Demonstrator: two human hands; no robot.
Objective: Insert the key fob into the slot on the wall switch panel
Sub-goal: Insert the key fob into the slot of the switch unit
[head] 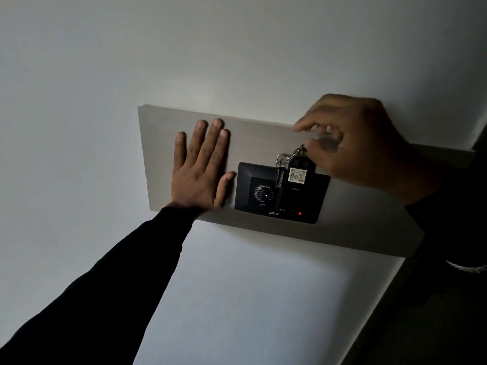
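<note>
The key fob (297, 174), with a label reading 402, hung in front of the upper right part of the black switch panel (279, 193), its lower end at the slot (296, 189); how deep it sat I could not tell. Your right hand (361, 143) pinched the key ring (299, 151), and a metal key (280, 171) dangled beside the fob. I judge the insertion nearly done. Your left hand (200, 164) lay flat and open on the wooden backing board (163, 122), just beside the panel. A red light (299, 213) glowed below. Nothing blocked the slot.

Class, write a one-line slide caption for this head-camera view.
Right hand holds the key fob by its ring at the black switch panel; left hand lies flat on the wooden backboard.
</note>
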